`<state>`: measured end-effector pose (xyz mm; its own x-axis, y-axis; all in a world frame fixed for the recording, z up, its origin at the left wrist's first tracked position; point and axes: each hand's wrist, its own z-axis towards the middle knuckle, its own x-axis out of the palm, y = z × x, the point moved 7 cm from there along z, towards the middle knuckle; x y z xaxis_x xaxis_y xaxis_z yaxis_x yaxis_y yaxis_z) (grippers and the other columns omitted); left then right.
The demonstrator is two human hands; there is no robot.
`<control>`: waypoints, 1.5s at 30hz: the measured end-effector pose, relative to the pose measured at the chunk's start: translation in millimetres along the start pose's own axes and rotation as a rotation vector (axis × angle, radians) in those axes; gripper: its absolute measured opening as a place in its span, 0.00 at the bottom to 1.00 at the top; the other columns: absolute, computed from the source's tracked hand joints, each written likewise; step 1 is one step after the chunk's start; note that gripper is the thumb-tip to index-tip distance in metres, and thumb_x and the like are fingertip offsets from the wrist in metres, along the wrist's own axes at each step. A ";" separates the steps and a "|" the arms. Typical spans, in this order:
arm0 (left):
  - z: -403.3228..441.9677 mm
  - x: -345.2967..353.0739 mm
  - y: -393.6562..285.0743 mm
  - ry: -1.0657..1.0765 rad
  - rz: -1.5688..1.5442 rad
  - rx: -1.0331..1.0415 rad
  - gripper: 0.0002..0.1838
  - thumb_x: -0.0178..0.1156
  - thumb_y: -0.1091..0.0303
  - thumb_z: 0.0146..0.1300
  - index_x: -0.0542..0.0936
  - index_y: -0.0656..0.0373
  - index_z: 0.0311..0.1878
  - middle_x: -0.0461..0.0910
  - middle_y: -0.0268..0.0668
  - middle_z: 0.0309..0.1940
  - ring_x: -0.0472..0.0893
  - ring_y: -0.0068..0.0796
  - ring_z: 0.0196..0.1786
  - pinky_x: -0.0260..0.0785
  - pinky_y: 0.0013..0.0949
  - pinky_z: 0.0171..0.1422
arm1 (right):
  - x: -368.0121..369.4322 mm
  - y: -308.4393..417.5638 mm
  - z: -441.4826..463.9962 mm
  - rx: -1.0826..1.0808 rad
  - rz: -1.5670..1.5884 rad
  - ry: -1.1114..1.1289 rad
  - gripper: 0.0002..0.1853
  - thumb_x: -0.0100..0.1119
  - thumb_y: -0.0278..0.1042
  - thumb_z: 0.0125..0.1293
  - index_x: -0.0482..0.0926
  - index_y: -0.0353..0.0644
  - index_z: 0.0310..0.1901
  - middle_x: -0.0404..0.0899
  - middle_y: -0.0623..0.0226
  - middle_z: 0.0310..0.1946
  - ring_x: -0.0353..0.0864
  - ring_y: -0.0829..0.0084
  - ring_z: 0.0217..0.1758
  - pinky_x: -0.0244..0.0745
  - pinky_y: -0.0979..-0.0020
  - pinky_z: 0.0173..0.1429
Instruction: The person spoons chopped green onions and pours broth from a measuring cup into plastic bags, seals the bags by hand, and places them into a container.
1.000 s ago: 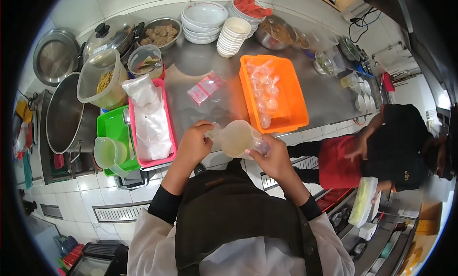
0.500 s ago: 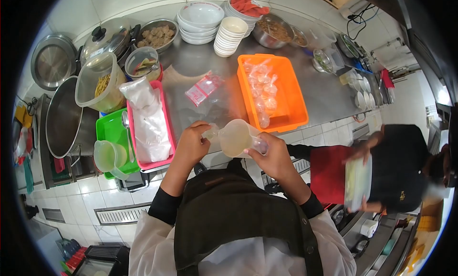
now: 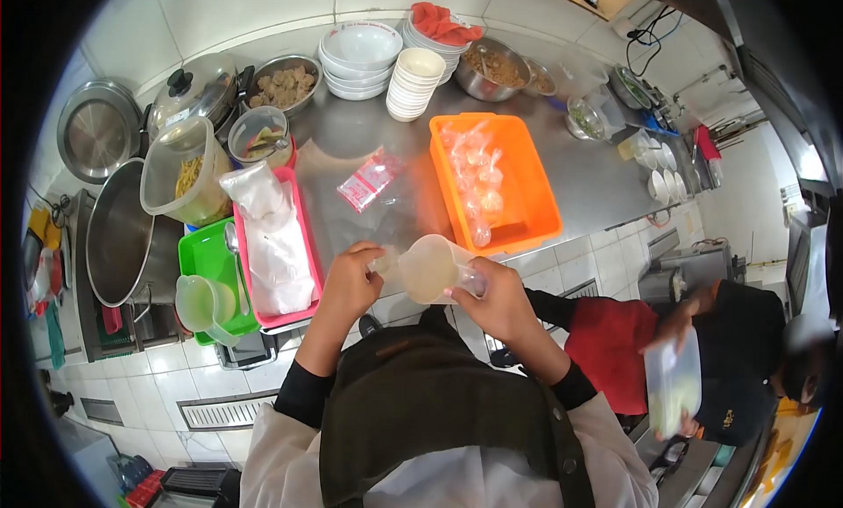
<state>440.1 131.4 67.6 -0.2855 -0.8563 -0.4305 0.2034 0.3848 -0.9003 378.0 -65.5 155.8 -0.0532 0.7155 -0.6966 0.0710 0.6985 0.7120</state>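
My right hand grips the handle of a translucent plastic measuring jug, tilted toward my left hand and holding a pale liquid. Fingers pinched, my left hand holds what looks like a small clear plastic bag beside the jug's rim; its outline is faint. Just beyond, on the steel counter, lies a pink-printed packet of clear bags. An orange tub to the right contains several filled, knotted clear bags.
At left are a pink tray with white plastic bags, a green tray with another jug, and a large pot. Stacked bowls and cups line the back. A co-worker at right holds a plastic container.
Both hands and the jug sit slightly lower in view, with the counter shifted a little left. The co-worker's container has moved down and right.
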 end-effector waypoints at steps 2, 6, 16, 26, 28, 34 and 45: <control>-0.8 0.0 0.4 -0.010 -0.006 0.011 0.20 0.54 0.84 0.43 0.80 0.70 0.44 0.80 0.48 0.45 0.81 0.43 0.30 0.74 0.34 0.37 | 0.3 -3.8 -0.5 0.028 0.017 0.000 0.19 0.71 0.34 0.52 0.77 0.29 0.40 0.79 0.45 0.32 0.81 0.50 0.36 0.75 0.62 0.41; 0.5 -4.7 5.7 -0.024 -0.033 0.020 0.21 0.56 0.83 0.45 0.82 0.67 0.46 0.81 0.46 0.47 0.77 0.26 0.24 0.71 0.27 0.32 | 9.2 -29.6 -0.8 0.058 0.264 -0.022 0.18 0.72 0.33 0.54 0.78 0.31 0.41 0.80 0.59 0.30 0.80 0.72 0.31 0.74 0.71 0.38; 7.4 -10.8 37.7 -0.029 -0.062 -0.041 0.20 0.57 0.81 0.44 0.82 0.64 0.45 0.81 0.45 0.47 0.83 0.35 0.31 0.75 0.30 0.35 | -2.4 -33.0 9.9 0.022 0.685 -0.014 0.11 0.69 0.28 0.59 0.79 0.36 0.42 0.79 0.75 0.32 0.74 0.87 0.33 0.71 0.81 0.39; -4.9 -23.9 30.7 -0.123 -0.088 -0.014 0.16 0.62 0.73 0.46 0.82 0.62 0.42 0.82 0.53 0.40 0.83 0.48 0.40 0.74 0.43 0.45 | 104.9 141.7 96.7 -0.181 0.933 0.435 0.12 0.65 0.25 0.62 0.78 0.37 0.47 0.81 0.67 0.40 0.81 0.79 0.44 0.76 0.76 0.49; -6.3 -10.1 45.2 -0.101 -0.027 0.028 0.16 0.63 0.71 0.47 0.82 0.61 0.43 0.82 0.52 0.40 0.83 0.47 0.41 0.73 0.42 0.47 | 166.1 156.0 124.6 -0.213 0.896 0.544 0.16 0.66 0.27 0.60 0.77 0.38 0.50 0.82 0.66 0.44 0.81 0.75 0.48 0.76 0.72 0.54; -21.5 3.9 60.0 -0.013 -0.054 0.232 0.24 0.62 0.62 0.61 0.74 0.58 0.60 0.73 0.47 0.61 0.69 0.45 0.66 0.58 0.44 0.72 | 368.7 153.3 180.0 -0.382 0.702 0.276 0.22 0.77 0.43 0.45 0.77 0.43 0.39 0.77 0.69 0.31 0.76 0.72 0.38 0.72 0.66 0.45; -17.3 9.7 70.3 0.072 -0.145 0.148 0.22 0.61 0.58 0.63 0.76 0.54 0.58 0.75 0.42 0.59 0.69 0.42 0.65 0.56 0.44 0.72 | 438.1 171.2 193.5 -0.264 0.635 0.535 0.21 0.71 0.45 0.52 0.70 0.39 0.29 0.69 0.68 0.23 0.69 0.76 0.29 0.64 0.68 0.35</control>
<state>435.5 156.1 -1.0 -0.3871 -0.8701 -0.3050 0.2890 0.1996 -0.9363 559.6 365.3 -44.5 -0.5470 0.8340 -0.0727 0.0166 0.0977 0.9951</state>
